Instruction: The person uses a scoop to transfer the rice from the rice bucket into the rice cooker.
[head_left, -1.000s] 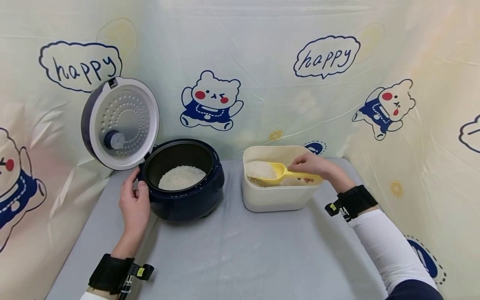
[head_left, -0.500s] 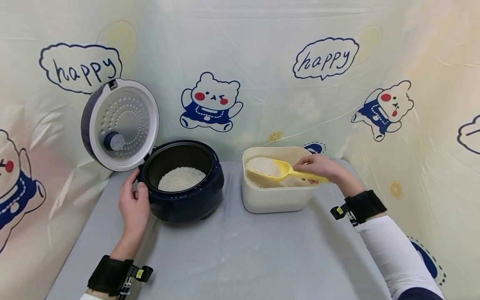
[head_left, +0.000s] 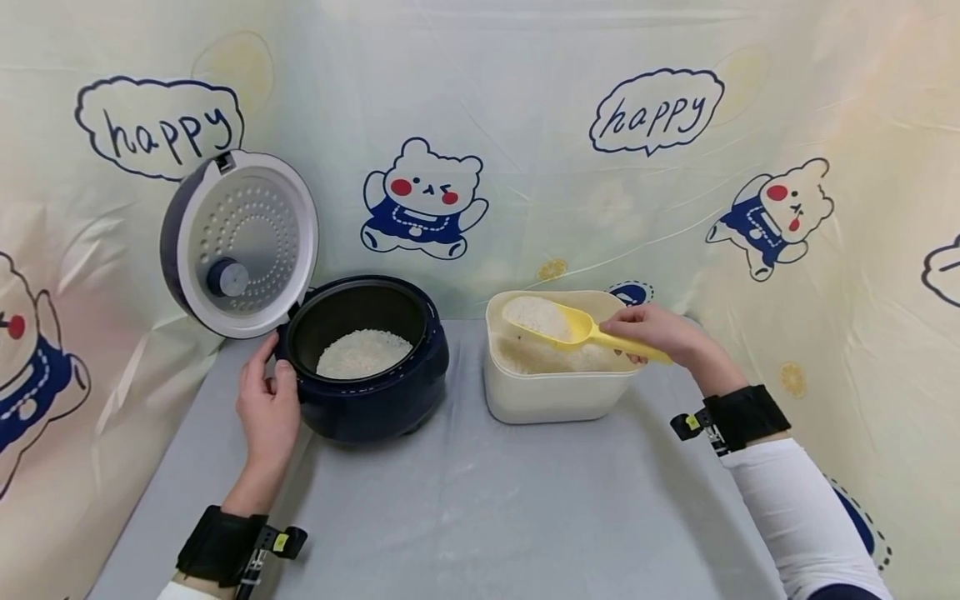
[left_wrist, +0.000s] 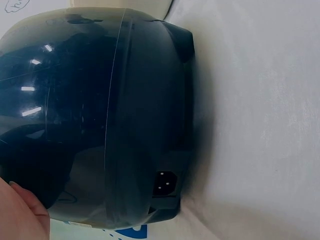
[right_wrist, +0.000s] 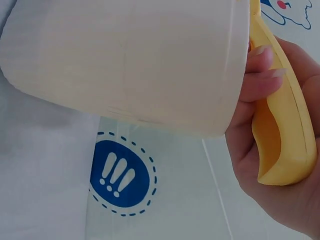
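So the yellow scoop [head_left: 579, 325] is up higher now. A second ago its bowl is down at the rice in the cream bin [head_left: 562, 400]; now the heaped rice in the scoop [head_left: 536, 317] shows up close to the bin's back rim in the head view, and more of the loose rice [head_left: 558, 360] is visible underneath. The handle slopes down toward the person a bit more. Right hand [head_left: 660, 329] is further right too, dragging the black wrist strap [head_left: 748, 415] and white sleeve [head_left: 806, 508] along.
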